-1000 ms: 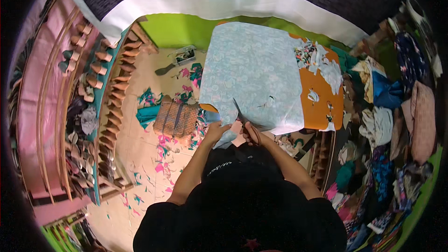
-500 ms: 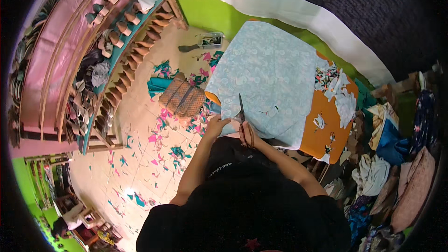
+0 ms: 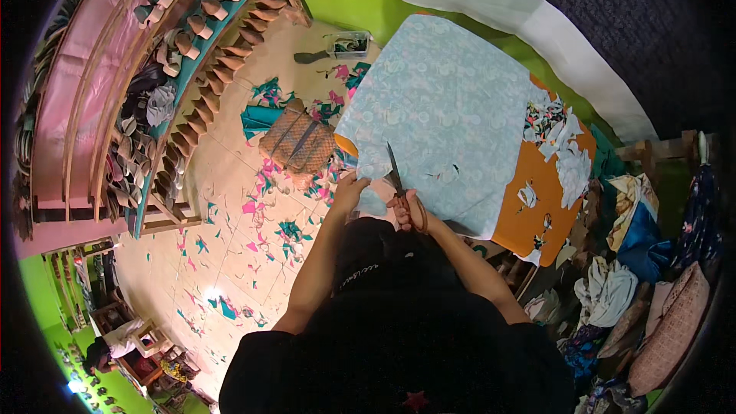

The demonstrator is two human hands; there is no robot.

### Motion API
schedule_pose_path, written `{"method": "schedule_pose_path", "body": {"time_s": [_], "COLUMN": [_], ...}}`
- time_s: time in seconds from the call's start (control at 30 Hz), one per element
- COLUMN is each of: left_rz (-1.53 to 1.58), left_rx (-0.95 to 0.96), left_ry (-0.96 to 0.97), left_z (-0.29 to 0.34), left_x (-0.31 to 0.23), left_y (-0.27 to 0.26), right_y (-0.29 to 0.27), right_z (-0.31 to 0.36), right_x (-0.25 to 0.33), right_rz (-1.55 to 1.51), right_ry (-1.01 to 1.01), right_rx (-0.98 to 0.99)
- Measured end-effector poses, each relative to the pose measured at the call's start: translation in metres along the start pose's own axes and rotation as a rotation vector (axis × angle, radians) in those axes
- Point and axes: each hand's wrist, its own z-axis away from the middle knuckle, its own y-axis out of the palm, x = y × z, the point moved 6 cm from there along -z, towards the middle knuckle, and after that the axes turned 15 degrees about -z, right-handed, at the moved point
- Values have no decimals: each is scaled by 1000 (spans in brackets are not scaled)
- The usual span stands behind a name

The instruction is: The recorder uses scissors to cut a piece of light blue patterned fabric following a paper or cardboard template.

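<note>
Scissors (image 3: 394,171) have tilted further left, gripped by the right hand (image 3: 409,208), as the left hand (image 3: 349,192) pinches light-blue fabric (image 3: 445,100).

1. Shoes (image 3: 200,27) in rows on a rack (image 3: 297,1) at left.
2. Brown bag (image 3: 313,156) on the tiled floor (image 3: 165,272), among strewn pink and teal scraps (image 3: 291,231).
3. Clear plastic bin (image 3: 350,45) beyond the bag.
4. Rumpled fabrics (image 3: 607,289) heaped at right.
5. Green wall (image 3: 330,1), with a white-bordered dark curtain (image 3: 583,11) above.
</note>
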Motion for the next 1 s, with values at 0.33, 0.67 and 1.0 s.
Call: {"method": "schedule_pose_path", "body": {"time_s": [0.33, 0.67, 1.0], "left_rz": [-4, 57, 7], "left_rx": [59, 98, -75], "left_ry": [58, -16, 70], "left_z": [5, 2, -17], "left_x": [-10, -12, 5], "left_y": [2, -11, -11], "right_y": [4, 6, 24], "right_z": [5, 23, 33], "right_x": [-1, 12, 66], "right_rz": [-40, 233, 515], "right_ry": [-62, -28, 149], "right_rx": [-122, -162, -227]}}
